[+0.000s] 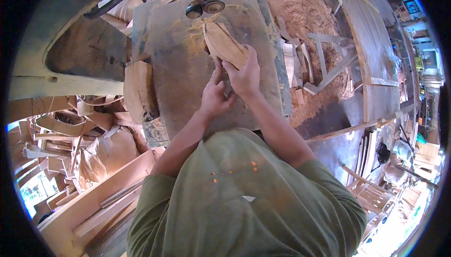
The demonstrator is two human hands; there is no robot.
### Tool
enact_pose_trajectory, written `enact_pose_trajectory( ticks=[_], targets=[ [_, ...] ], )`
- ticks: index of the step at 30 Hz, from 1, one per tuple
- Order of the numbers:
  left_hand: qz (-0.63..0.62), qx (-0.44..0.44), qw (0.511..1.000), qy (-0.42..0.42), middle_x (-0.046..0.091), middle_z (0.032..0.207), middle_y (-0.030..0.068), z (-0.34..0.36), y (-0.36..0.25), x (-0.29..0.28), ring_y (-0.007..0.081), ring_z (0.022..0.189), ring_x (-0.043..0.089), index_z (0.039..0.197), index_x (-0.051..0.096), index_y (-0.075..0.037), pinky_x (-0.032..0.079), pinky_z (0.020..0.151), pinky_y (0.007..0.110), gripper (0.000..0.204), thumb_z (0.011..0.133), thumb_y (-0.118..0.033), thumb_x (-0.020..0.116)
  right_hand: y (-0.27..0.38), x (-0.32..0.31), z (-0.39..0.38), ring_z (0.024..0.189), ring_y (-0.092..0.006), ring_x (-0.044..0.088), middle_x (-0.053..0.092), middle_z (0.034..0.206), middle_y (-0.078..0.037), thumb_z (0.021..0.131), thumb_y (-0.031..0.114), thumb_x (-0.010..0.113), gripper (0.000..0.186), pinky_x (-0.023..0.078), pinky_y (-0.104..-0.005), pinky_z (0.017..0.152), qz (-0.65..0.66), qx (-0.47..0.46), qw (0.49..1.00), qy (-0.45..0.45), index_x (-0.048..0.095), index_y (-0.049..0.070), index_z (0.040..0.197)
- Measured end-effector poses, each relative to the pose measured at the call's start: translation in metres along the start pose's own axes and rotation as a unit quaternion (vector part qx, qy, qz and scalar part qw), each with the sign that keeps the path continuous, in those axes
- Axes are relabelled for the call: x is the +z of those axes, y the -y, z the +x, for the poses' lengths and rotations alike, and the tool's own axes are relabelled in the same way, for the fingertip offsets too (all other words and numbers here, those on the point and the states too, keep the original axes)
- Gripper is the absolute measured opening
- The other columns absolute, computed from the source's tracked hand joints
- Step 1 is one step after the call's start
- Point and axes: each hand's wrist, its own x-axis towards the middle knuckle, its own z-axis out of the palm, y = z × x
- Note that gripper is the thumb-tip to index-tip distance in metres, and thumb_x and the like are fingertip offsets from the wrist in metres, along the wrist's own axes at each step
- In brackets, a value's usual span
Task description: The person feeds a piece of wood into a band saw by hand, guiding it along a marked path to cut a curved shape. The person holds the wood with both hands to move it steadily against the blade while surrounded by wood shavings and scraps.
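Note:
A thick, curved block of wood [221, 41] with a rough dark edge lies on the band saw table [171, 83], its far end just short of the saw's round guide wheels [213, 5]. My right hand [245, 75] grips the block's near right end, thumb on top and fingers around the side. At the near left edge, my left hand [215, 96] presses a stretched finger against the block, with its other fingers curled. The blade's contact with the wood cannot be made out clearly.
Sawdust [190, 41] is spread around the guide wheels. Another thick wood block [139, 90] rests at the table's left edge, near the saw's frame [70, 85]. Offcuts [293, 64] and shavings [312, 15] lie to the right, by a long board [371, 46]. Planks [108, 210] lie at lower left.

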Motion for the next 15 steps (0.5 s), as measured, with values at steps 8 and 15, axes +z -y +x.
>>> enact_pose_trajectory(
  ticks=[8,15],
  targets=[
    [-0.019,-0.026,0.999,-0.002,0.022,0.166,0.0362,0.0,-0.003,0.001,0.0505,0.151,0.033,0.083,0.06,0.01,0.042,0.119,0.046,0.03,0.07,-0.007,0.08,0.001,0.001,0.0,0.116,-0.0405,0.065,0.065,0.123,-0.024,0.081,0.012,0.086,0.067,0.052,-0.0443,0.099,0.01,-0.009,1.0,0.007,0.049,-0.003,0.135],
    [-0.027,-0.014,1.0,-0.007,0.024,0.165,0.0364,0.002,-0.003,0.0,0.0499,0.15,0.036,0.086,0.064,0.011,0.04,0.119,0.051,0.031,0.07,-0.009,0.081,-0.006,0.005,0.0,0.117,-0.0381,0.065,0.065,0.125,-0.023,0.083,0.014,0.085,0.066,0.052,-0.0439,0.1,0.047,0.011,0.999,0.002,0.049,-0.003,0.135]
  ],
)
